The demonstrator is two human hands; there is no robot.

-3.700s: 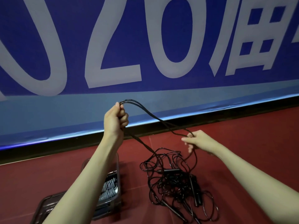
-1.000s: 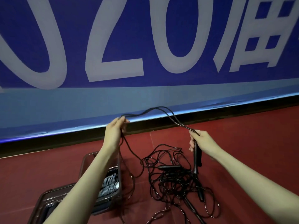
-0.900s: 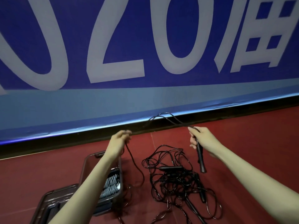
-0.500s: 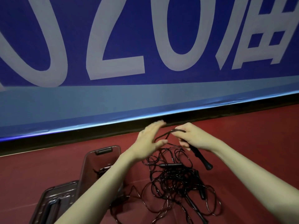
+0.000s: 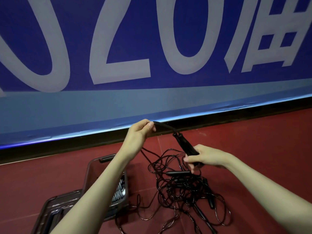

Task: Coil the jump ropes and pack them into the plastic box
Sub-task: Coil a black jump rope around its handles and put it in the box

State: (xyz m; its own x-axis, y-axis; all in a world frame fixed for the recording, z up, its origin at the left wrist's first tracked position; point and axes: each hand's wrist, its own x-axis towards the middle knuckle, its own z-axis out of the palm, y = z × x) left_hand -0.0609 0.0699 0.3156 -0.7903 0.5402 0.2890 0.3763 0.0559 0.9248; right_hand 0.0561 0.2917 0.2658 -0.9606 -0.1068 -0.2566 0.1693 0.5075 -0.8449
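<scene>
My left hand [image 5: 140,132] is raised and pinches the black cord [image 5: 164,126] of a jump rope. That cord arcs right and down into a black handle [image 5: 184,146], which my right hand [image 5: 205,157] grips at its lower end. Below my hands a tangle of black jump ropes [image 5: 182,186] with several handles lies on the red floor. The dark translucent plastic box [image 5: 92,173] stands open at lower left, partly hidden by my left forearm, with grey coiled rope [image 5: 119,191] inside.
The box's lid [image 5: 55,210] lies beside it at the lower left. A blue banner wall [image 5: 152,56] with large pale characters rises behind, ending in a black baseboard [image 5: 67,144]. Red floor [image 5: 261,141] stretches to the right.
The hands came together over the tangle, then drew apart. My left hand rose pinching the cord; my right hand shifted down the handle, which now points up-left.
</scene>
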